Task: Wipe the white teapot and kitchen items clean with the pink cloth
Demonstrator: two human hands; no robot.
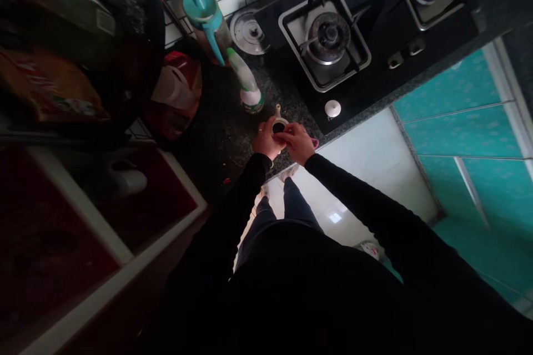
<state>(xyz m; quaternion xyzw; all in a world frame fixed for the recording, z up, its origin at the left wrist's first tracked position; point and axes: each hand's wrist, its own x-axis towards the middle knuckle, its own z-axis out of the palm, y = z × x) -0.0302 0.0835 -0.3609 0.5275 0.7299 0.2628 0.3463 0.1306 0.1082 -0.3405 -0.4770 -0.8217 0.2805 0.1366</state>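
Cup (278,125) sits on the bench (233,133); your left hand (266,141) wraps it to keep it still, right hand (297,141) fingers pinch at its rim (something pink peeks out).

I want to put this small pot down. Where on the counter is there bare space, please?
Bare dark counter lies left of the left hand, between the red container and the counter's front edge. A narrower strip lies between the spray bottle and the gas hob. The back corner is crowded around the teal-lidded jug and metal lid.
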